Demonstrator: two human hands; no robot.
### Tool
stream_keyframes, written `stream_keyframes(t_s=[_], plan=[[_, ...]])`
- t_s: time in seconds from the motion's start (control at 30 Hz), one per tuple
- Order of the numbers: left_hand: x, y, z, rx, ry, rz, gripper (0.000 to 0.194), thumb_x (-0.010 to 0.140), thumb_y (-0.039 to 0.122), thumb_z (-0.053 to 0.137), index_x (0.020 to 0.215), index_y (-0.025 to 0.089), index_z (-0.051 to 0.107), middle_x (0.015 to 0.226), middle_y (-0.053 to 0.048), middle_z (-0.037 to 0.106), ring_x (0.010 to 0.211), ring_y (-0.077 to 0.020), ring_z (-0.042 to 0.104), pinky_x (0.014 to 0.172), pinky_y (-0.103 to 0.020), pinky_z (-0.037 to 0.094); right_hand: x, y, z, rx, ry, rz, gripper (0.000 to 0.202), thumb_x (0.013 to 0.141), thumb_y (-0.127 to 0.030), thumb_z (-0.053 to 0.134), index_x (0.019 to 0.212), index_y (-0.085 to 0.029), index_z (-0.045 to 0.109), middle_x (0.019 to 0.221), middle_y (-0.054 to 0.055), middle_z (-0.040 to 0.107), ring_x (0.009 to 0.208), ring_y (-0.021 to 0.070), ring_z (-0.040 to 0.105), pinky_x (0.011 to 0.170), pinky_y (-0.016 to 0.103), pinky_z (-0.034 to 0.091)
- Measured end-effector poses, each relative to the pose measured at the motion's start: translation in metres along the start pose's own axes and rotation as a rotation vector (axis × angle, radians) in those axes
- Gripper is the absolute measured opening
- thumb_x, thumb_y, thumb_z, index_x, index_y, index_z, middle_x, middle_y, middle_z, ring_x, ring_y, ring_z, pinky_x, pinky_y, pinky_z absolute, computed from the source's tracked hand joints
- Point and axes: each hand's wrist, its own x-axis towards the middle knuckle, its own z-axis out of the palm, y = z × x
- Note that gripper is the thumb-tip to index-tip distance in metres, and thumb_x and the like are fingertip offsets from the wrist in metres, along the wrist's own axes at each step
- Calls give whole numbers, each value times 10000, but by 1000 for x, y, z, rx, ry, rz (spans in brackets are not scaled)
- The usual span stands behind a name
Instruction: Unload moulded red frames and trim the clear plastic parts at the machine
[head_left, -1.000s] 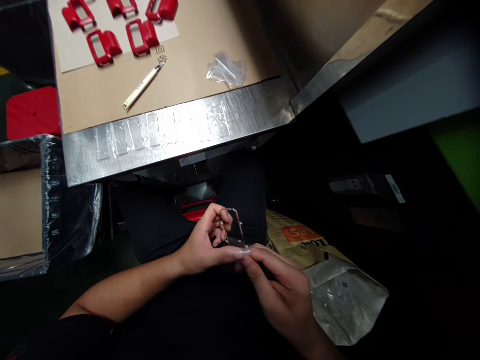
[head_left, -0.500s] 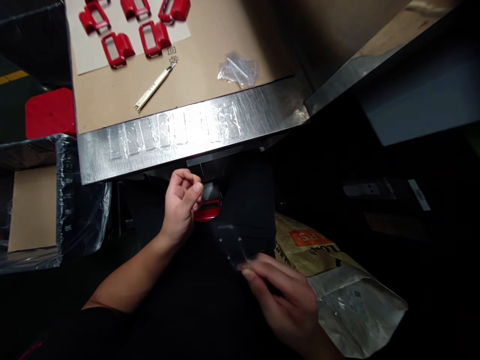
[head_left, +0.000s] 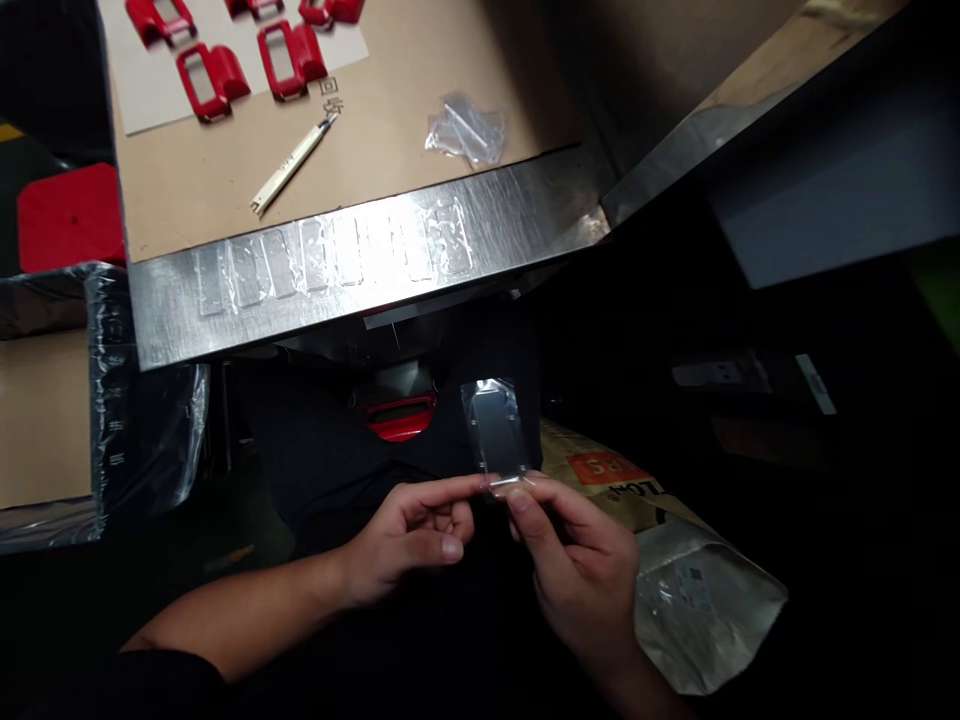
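Note:
A clear rectangular plastic piece (head_left: 498,432) stands up from the fingers of my right hand (head_left: 581,560), which pinches its lower end between thumb and forefinger. The outstretched forefinger of my left hand (head_left: 412,535) touches the same lower end, while its thumb is apart and the other fingers are curled. A red part (head_left: 401,418) lies in my lap behind the hands. Several clear pieces (head_left: 315,257) lie in a row on the metal table edge (head_left: 525,215).
On the cardboard-covered table are several red frames (head_left: 289,60), a cream-handled cutter (head_left: 294,165) and crumpled clear film (head_left: 466,130). A lined box (head_left: 101,400) and red stool (head_left: 71,218) stand left. A printed sack (head_left: 697,600) sits at right.
My left hand has come down and right to the clear piece, its forefinger now extended. My right hand has tilted the piece more upright. The view has shifted slightly.

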Motion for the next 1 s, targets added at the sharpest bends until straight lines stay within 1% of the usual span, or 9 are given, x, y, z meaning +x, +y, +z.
stream_keyframes(t_s=[0.13, 0.33, 0.43, 0.57, 0.7, 0.8, 0.87, 0.93, 1.0], plan=[[1, -3, 0, -180, -61, -84, 755, 797, 290, 786, 1497, 219, 514, 688, 17, 471, 497, -58, 343, 438, -174, 265, 0, -2, 0, 9, -28, 9, 126, 937, -231, 668, 828, -230, 731, 602, -43, 615, 515, 86, 567, 504, 171, 465], [1, -6, -1, -459, -389, -125, 966, 832, 209, 720, 1631, 252, 179, 560, 42, 552, 382, -103, 399, 373, -155, 368, -3, -5, 2, 30, -69, 47, 251, 923, -268, 674, 681, -204, 661, 542, -38, 573, 466, 89, 507, 464, 206, 406], [1, -9, -1, -521, -430, -126, 1002, 834, 213, 709, 1638, 242, 111, 549, 44, 561, 365, -116, 403, 346, -154, 367, -4, -5, 4, 60, -70, 73, 253, 921, -275, 671, 679, -201, 665, 533, -37, 570, 462, 91, 502, 465, 209, 406], [6, 3, -4, -481, -351, -7, 959, 823, 204, 708, 1628, 234, 190, 533, 57, 520, 364, -101, 349, 347, -144, 329, -5, -3, 6, 80, -88, 77, 228, 914, -274, 663, 700, -200, 691, 537, -32, 576, 480, 99, 518, 486, 210, 430], [10, 43, -17, -321, -202, 212, 908, 840, 209, 681, 1622, 273, 223, 484, 84, 440, 358, -93, 274, 373, -160, 301, -7, 2, 5, 81, -135, 113, 287, 911, -295, 662, 641, -199, 649, 536, -27, 560, 494, 104, 526, 486, 211, 427], [8, 69, -30, -204, -79, 305, 908, 844, 224, 680, 1622, 292, 218, 477, 96, 414, 366, -93, 248, 399, -177, 318, -8, 7, 1, 62, -152, 122, 274, 924, -308, 649, 672, -203, 673, 536, -25, 567, 502, 111, 548, 486, 210, 432], [5, 75, -37, -131, -19, 344, 887, 850, 239, 688, 1617, 277, 244, 492, 93, 416, 379, -87, 245, 410, -176, 312, -3, 11, -2, 44, -152, 114, 263, 934, -328, 643, 709, -204, 700, 542, -23, 577, 501, 113, 556, 491, 211, 438], [3, 73, -43, -30, 73, 404, 814, 870, 276, 693, 1593, 251, 320, 519, 80, 422, 410, -82, 267, 424, -171, 300, 13, 14, -5, 20, -124, 108, 277, 941, -359, 646, 719, -201, 700, 557, -21, 578, 514, 112, 554, 509, 214, 440], [2, 70, -49, 128, 197, 490, 623, 899, 323, 692, 1485, 225, 506, 547, 57, 435, 449, -82, 319, 442, -168, 298, 42, 16, -5, 11, -84, 93, 298, 949, -394, 646, 730, -196, 685, 588, -16, 581, 532, 108, 539, 522, 219, 430]])
